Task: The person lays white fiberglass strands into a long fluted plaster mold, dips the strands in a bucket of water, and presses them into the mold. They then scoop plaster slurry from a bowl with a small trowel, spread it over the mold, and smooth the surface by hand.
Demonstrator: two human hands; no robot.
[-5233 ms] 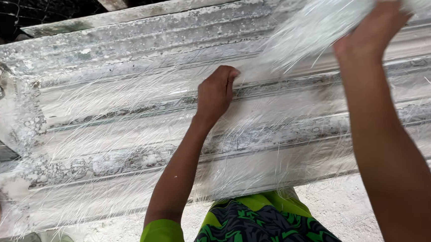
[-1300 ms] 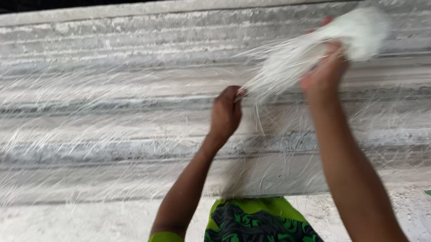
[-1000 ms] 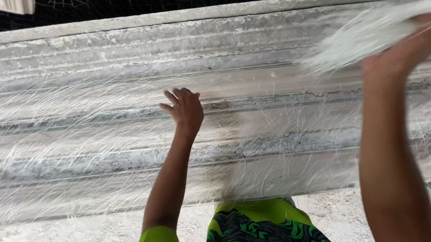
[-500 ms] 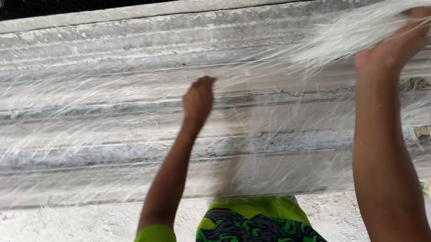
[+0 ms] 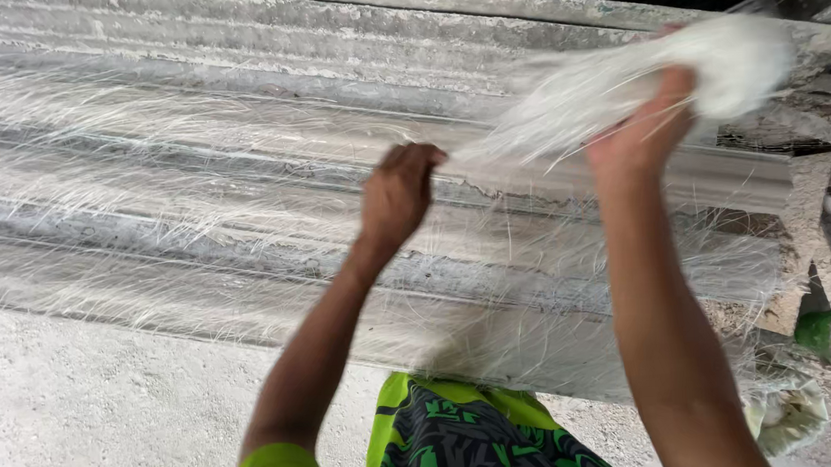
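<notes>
The right hand [image 5: 642, 133] grips a bundle of white fibres [image 5: 713, 66] above the far right of the ribbed grey mould [image 5: 191, 180]. The left hand [image 5: 396, 194] pinches strands from it, seemingly mid-spreading; next calls for laying them evenly.

A long, ridged grey mould [image 5: 233, 72] lies across a gritty floor [image 5: 90, 417]. Loose white fibres [image 5: 144, 192] are spread over the mould's ridges along its length.

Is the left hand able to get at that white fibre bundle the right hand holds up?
Probably yes. The left hand already pinches strands trailing from the fibre bundle in the right hand; nothing lies between them.
</notes>
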